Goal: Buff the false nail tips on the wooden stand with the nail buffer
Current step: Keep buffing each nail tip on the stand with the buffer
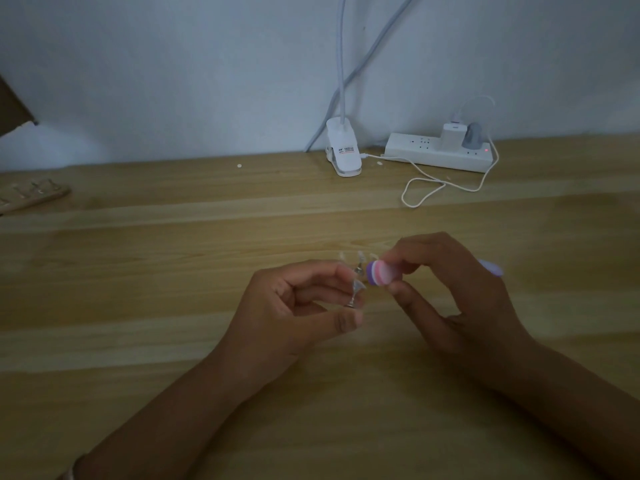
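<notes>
right grip closed round the nail buffer, left grip pinching one false nail tip. buffer end sits just right of the tip; contact unclear.

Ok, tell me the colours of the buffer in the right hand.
Purple, pink and white bands across the nail buffer in the right hand; head view.

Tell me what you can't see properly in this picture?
- Head view, the wooden stand: cut off by the left edge; its nail tips are too small to count.
- The clear nail tip holder: blurred, partly behind fingers of the left hand.
- The nail buffer: its middle is hidden inside the right hand.
- The clip lamp: its head is cut off by the top edge.
</notes>
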Demonstrator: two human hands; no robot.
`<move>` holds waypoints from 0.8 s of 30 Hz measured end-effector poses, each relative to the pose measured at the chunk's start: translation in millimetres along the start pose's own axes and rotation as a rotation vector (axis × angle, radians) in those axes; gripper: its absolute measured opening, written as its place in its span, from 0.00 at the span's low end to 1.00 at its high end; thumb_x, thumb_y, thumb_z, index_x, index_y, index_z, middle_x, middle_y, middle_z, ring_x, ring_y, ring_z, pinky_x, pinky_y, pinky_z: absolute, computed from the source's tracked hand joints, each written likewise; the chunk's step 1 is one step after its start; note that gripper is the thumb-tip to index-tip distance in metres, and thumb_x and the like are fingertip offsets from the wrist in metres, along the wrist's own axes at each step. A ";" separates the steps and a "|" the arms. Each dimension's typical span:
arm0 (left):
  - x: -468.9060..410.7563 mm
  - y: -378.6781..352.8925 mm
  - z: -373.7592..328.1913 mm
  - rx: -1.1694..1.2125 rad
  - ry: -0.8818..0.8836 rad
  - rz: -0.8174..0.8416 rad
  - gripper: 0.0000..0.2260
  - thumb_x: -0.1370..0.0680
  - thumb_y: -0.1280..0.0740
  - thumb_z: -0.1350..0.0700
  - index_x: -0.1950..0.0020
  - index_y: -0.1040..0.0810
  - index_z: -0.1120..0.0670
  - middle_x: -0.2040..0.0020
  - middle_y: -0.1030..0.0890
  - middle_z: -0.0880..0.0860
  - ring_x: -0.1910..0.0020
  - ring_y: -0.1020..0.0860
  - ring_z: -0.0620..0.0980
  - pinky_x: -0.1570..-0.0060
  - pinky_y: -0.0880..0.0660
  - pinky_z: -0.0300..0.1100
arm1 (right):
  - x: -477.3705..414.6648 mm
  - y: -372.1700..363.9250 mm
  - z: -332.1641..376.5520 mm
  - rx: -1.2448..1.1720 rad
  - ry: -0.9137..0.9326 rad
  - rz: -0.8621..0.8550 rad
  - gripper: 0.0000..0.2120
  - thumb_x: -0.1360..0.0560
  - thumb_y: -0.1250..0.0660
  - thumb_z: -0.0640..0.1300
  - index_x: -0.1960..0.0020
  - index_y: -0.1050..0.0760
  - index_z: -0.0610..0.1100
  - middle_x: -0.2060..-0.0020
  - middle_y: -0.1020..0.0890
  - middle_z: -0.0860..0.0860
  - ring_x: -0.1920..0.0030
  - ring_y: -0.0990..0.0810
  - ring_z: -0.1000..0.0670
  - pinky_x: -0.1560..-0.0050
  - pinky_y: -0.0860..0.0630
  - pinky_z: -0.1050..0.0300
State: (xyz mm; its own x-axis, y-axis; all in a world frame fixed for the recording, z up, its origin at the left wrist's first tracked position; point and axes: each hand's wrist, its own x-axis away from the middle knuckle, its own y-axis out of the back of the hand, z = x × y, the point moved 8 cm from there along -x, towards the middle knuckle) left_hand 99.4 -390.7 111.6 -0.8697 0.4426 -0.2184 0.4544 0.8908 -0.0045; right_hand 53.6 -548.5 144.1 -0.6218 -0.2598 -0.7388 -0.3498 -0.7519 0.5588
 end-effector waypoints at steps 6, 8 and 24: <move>-1.7 2.5 1.1 -0.037 -0.012 -0.011 0.14 0.36 0.23 0.65 0.54 0.18 0.54 0.56 0.17 0.54 0.56 0.18 0.48 0.62 0.22 0.44 | 0.3 -1.7 -4.5 -0.008 -0.055 0.012 0.09 0.24 0.32 0.34 0.44 0.22 0.41 0.52 0.20 0.50 0.49 0.22 0.53 0.45 0.28 0.63; -1.6 2.3 2.2 -0.041 -0.011 -0.012 0.14 0.36 0.23 0.65 0.54 0.19 0.53 0.56 0.16 0.56 0.56 0.18 0.48 0.63 0.21 0.42 | 0.4 -3.4 -3.5 -0.012 -0.063 0.024 0.08 0.24 0.32 0.35 0.45 0.22 0.40 0.52 0.20 0.49 0.50 0.22 0.52 0.46 0.27 0.61; -2.7 13.1 15.2 -0.013 0.083 -0.158 0.10 0.23 0.35 0.70 0.48 0.20 0.58 0.56 0.15 0.53 0.62 0.16 0.48 0.68 0.21 0.40 | 4.8 -10.5 9.0 0.037 0.020 0.107 0.08 0.22 0.35 0.42 0.45 0.21 0.42 0.51 0.20 0.53 0.47 0.22 0.54 0.42 0.32 0.67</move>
State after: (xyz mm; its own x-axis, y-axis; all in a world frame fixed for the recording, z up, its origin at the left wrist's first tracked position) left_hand 110.7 -381.9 97.3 -0.9435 0.3031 -0.1342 0.3083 0.9511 -0.0194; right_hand 48.0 -536.4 138.0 -0.6431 -0.3499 -0.6812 -0.3075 -0.6967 0.6481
